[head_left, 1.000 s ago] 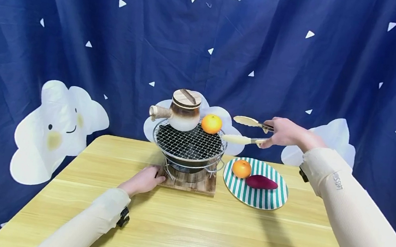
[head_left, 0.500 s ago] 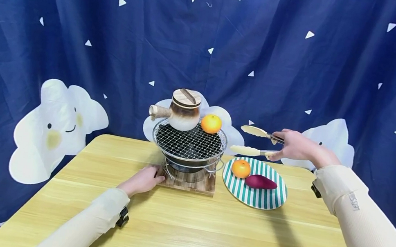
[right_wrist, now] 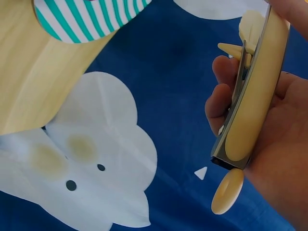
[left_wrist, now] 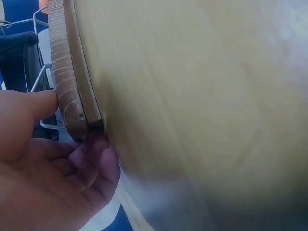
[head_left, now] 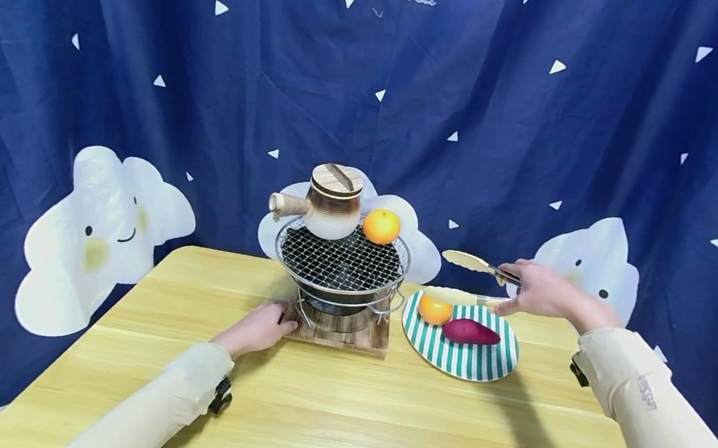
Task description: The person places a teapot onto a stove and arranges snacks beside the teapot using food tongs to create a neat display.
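Note:
My left hand (head_left: 257, 327) grips the left corner of a wooden board (head_left: 358, 340), thumb on top and fingers curled at its edge in the left wrist view. A small round grill (head_left: 347, 267) with a wire mesh stands on that board. My right hand (head_left: 542, 291) holds tongs (head_left: 466, 260), their cream tips spread apart with nothing between them. The lower tip hangs over the back of a green-striped oval plate (head_left: 462, 367), overlapping the top of an orange (head_left: 434, 312) in view. Beside that orange lies a purple sweet potato (head_left: 470, 332).
On the grill mesh sit a side-handled teapot (head_left: 332, 215) with a wooden lid and a second orange (head_left: 382, 227). A light wooden table (head_left: 309, 412) bears everything. Behind it hangs a dark blue curtain (head_left: 378, 69) with white clouds.
The right hand and its tongs have moved right and down, from beside the grill's orange to above the plate. The left hand has stayed on the board.

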A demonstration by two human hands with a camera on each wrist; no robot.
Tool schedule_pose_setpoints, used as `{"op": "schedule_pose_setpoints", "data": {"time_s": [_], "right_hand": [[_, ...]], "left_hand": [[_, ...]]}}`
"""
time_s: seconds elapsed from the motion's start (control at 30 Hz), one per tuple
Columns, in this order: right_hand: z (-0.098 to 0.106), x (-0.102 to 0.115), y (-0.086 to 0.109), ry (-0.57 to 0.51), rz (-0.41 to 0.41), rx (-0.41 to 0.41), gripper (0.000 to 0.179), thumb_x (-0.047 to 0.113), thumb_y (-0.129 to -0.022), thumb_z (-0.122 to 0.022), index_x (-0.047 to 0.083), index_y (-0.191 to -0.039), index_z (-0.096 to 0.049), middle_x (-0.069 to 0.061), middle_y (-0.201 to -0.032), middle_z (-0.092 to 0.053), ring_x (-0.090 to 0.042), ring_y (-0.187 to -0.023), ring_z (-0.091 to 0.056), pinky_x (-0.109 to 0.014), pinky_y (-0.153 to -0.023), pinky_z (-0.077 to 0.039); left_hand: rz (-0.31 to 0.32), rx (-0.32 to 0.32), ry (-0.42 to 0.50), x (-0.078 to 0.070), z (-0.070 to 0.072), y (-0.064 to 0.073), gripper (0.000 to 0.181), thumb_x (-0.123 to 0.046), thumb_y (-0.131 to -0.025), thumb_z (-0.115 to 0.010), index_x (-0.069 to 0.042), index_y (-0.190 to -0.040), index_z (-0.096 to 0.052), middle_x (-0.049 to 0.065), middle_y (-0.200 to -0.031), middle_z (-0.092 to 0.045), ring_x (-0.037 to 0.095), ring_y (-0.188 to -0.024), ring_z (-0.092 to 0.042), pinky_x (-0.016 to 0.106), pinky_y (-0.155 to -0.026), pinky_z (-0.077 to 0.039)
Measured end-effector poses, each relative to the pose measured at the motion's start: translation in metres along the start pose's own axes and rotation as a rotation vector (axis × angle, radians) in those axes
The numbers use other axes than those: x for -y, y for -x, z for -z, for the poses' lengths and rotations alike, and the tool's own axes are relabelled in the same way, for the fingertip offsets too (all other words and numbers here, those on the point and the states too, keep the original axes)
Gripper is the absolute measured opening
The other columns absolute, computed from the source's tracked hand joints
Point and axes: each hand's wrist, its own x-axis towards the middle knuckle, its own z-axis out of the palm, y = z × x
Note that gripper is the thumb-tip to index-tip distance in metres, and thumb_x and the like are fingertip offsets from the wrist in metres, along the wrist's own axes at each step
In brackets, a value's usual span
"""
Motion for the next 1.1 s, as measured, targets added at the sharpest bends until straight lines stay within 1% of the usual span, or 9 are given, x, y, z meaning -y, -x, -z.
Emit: {"op": "schedule_pose_setpoints", "data": {"time_s": [0.07, 0.13, 0.2, 0.33, 0.43, 0.57, 0.73, 0.9, 1.1], "right_hand": [[-0.004, -0.003, 0.000, -0.006, 0.013, -0.002, 0.096, 0.046, -0.074, -0.087, -0.009, -0.143, -0.047, -0.037, -0.139, -0.049, -0.042, -0.106, -0.062, -0.063, -0.096, -0.048], [-0.006, -0.005, 0.000, -0.022, 0.022, 0.000, 0.097, 0.045, -0.073, -0.087, -0.010, -0.142, -0.047, -0.033, -0.133, -0.054, -0.034, -0.096, -0.063, -0.059, -0.092, -0.051], [-0.009, -0.005, 0.001, -0.040, 0.033, 0.003, 0.097, 0.043, -0.073, -0.088, -0.012, -0.142, -0.046, -0.029, -0.128, -0.058, -0.025, -0.086, -0.060, -0.053, -0.088, -0.052], [-0.013, -0.006, 0.000, -0.054, 0.031, 0.023, 0.097, 0.044, -0.074, -0.087, -0.011, -0.143, -0.045, -0.026, -0.129, -0.058, -0.020, -0.084, -0.060, -0.052, -0.088, -0.052], [-0.016, -0.007, -0.001, -0.050, 0.026, 0.030, 0.098, 0.045, -0.075, -0.086, -0.010, -0.144, -0.045, -0.027, -0.131, -0.057, -0.023, -0.088, -0.062, -0.055, -0.091, -0.051], [-0.022, -0.009, -0.003, -0.035, 0.029, 0.033, 0.098, 0.046, -0.074, -0.086, -0.010, -0.143, -0.046, -0.029, -0.131, -0.057, -0.033, -0.100, -0.063, -0.059, -0.096, -0.048], [-0.027, -0.011, -0.004, -0.020, 0.032, 0.039, 0.098, 0.046, -0.073, -0.087, -0.011, -0.142, -0.047, -0.028, -0.127, -0.058, -0.037, -0.104, -0.062, -0.059, -0.097, -0.048], [-0.033, -0.011, -0.008, -0.028, 0.017, 0.065, 0.098, 0.046, -0.074, -0.086, -0.012, -0.142, -0.046, -0.031, -0.133, -0.056, -0.045, -0.119, -0.057, -0.062, -0.102, -0.045], [-0.040, -0.014, -0.015, -0.023, -0.002, 0.104, 0.099, 0.045, -0.074, -0.086, -0.014, -0.142, -0.045, -0.034, -0.137, -0.054, -0.050, -0.126, -0.053, -0.064, -0.105, -0.042]], "left_hand": [[-0.002, -0.002, -0.001, 0.000, -0.001, 0.000, 0.019, -0.024, -0.099, -0.062, -0.005, -0.102, -0.064, 0.009, -0.092, -0.066, 0.030, -0.099, -0.066, 0.051, -0.092, -0.052], [0.001, 0.000, 0.000, 0.001, -0.001, -0.001, 0.019, -0.024, -0.099, -0.062, -0.005, -0.100, -0.064, 0.007, -0.088, -0.064, 0.027, -0.094, -0.065, 0.050, -0.090, -0.052], [0.003, 0.000, 0.000, 0.002, -0.001, -0.001, 0.019, -0.025, -0.099, -0.062, -0.006, -0.099, -0.063, 0.006, -0.085, -0.063, 0.025, -0.090, -0.064, 0.050, -0.089, -0.053], [0.009, 0.009, 0.002, 0.003, -0.001, -0.002, 0.018, -0.024, -0.099, -0.062, -0.007, -0.097, -0.063, 0.004, -0.082, -0.061, 0.022, -0.085, -0.062, 0.048, -0.087, -0.053], [0.012, 0.016, 0.003, 0.002, -0.001, -0.002, 0.018, -0.025, -0.099, -0.061, -0.007, -0.099, -0.063, 0.004, -0.082, -0.061, 0.021, -0.084, -0.061, 0.048, -0.086, -0.053], [0.011, 0.014, 0.008, 0.001, 0.000, -0.001, 0.018, -0.025, -0.099, -0.062, -0.007, -0.102, -0.064, 0.004, -0.086, -0.063, 0.022, -0.089, -0.063, 0.049, -0.089, -0.053], [0.019, 0.019, 0.016, -0.001, 0.000, 0.000, 0.016, -0.025, -0.099, -0.061, -0.009, -0.098, -0.062, 0.003, -0.082, -0.060, 0.021, -0.085, -0.061, 0.047, -0.086, -0.052], [0.028, 0.017, 0.018, -0.001, -0.001, -0.001, 0.015, -0.024, -0.099, -0.061, -0.009, -0.094, -0.059, 0.003, -0.078, -0.056, 0.020, -0.081, -0.057, 0.047, -0.083, -0.051], [0.017, 0.009, 0.013, 0.001, -0.002, 0.000, 0.016, -0.024, -0.099, -0.062, -0.009, -0.095, -0.060, 0.003, -0.079, -0.056, 0.021, -0.082, -0.058, 0.047, -0.085, -0.052]]}}
